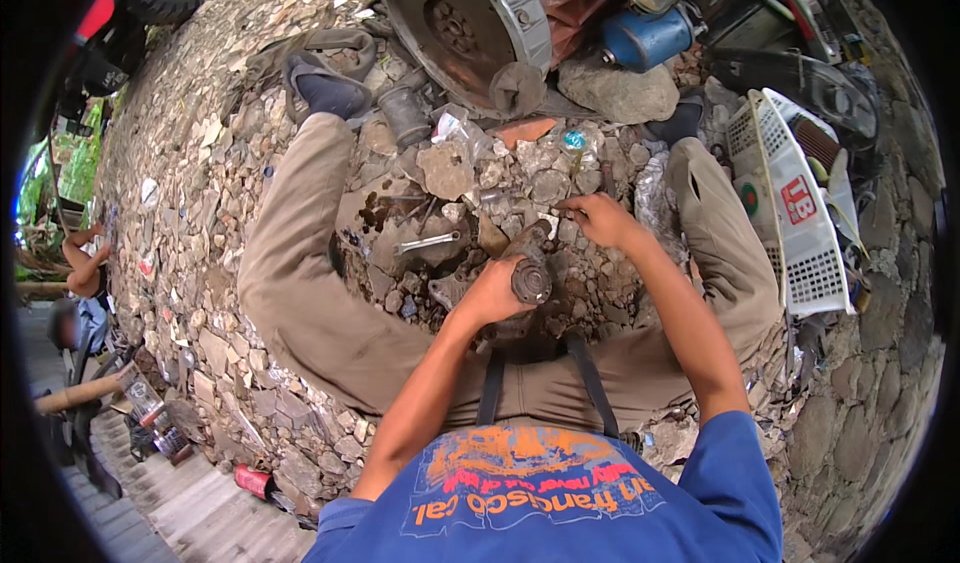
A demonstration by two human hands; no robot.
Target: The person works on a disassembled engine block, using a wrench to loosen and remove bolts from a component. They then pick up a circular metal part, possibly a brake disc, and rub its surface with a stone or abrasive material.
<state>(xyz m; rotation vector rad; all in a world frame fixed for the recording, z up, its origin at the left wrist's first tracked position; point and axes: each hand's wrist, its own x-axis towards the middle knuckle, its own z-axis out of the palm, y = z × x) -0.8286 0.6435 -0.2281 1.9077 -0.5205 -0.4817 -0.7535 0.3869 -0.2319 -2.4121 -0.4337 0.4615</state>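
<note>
My left hand [492, 291] is wrapped around a dark, greasy metal machine part [531, 281] with a round end, held low between my legs. Part of it is hidden behind my fingers and palm. Just to the right, my right hand [603, 221] is over the stones with its index finger and thumb close together. Whatever may be between those fingertips is too small to make out. A silver wrench [430, 242] lies on a flat, oil-stained stone [395, 225] left of the metal part.
A large engine block with a round flywheel [455, 23] stands ahead, beside a blue canister [648, 40] and a big rock [618, 88]. A white plastic basket [815, 263] leans at the right by a stone wall [880, 363]. Rubble covers the ground; another person [88, 263] is at far left.
</note>
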